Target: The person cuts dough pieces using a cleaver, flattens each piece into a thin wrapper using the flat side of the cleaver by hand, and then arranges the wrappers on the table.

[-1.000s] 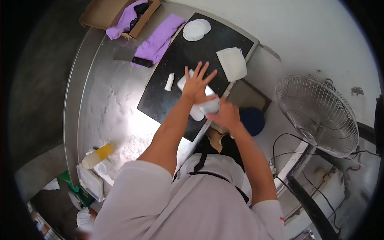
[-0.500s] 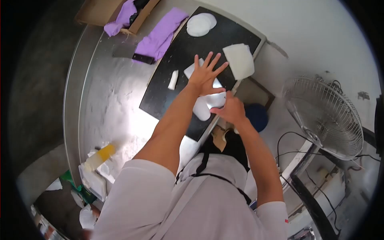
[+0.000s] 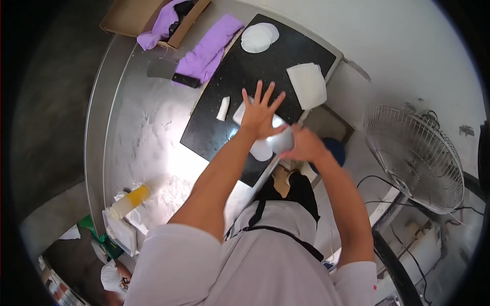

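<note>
My left hand [image 3: 260, 118] lies palm down with fingers spread on a wide, shiny metal blade [image 3: 280, 142], like a cleaver's, held flat over the black board [image 3: 206, 130]. At the blade's near end, my blurred right hand [image 3: 309, 145] is closed around it, hiding the handle. Below the blade, a thin white dough round [image 3: 262, 152] shows on the board. A short white dough roll [image 3: 223, 108] lies left of my left hand. Overlapping white rounds [image 3: 256, 38] rest at the board's far end. Whatever is under the blade is hidden.
A folded white cloth [image 3: 308, 84] sits at the board's right edge. Leftward are a purple cloth [image 3: 212, 46], another cleaver [image 3: 185, 80], and a cardboard box [image 3: 191, 23]. A yellow-tipped bottle [image 3: 128, 202] lies lower left. A metal fan [image 3: 413, 158] stands right.
My right hand and the blade's near end have shifted slightly down and right in view. The left hand stays spread on the blade. The whole view has shifted slightly.
</note>
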{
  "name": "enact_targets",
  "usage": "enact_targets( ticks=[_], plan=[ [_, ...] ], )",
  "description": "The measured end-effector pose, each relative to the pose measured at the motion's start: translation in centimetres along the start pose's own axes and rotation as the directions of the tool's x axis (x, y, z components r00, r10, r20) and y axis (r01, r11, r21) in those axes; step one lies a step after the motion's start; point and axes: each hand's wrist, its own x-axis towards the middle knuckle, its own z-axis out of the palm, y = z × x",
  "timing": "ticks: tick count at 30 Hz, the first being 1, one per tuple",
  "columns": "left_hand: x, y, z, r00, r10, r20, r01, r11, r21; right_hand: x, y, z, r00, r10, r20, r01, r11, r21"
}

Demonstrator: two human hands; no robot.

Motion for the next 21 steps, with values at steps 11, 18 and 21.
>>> enact_targets(
  ticks=[11,18,21],
  plan=[
    [1.7,0.8,-0.2,0.993,-0.098,-0.067,0.095,0.994,-0.046,1.6,1.5,-2.3,0.998,-0.063,-0.007,0.062,0.989,-0.138],
    [-0.4,2.0,0.9,0.986,0.138,0.097,-0.129,0.987,-0.096,-2.7,2.4,3.4,0.95,-0.202,-0.238,0.199,0.979,-0.036],
    [0.9,1.7,0.3,0.999,-0.048,-0.02,0.047,0.998,-0.03,0.4,3.1,-0.6,0.998,-0.061,0.03,0.063,0.995,-0.072]
  ],
)
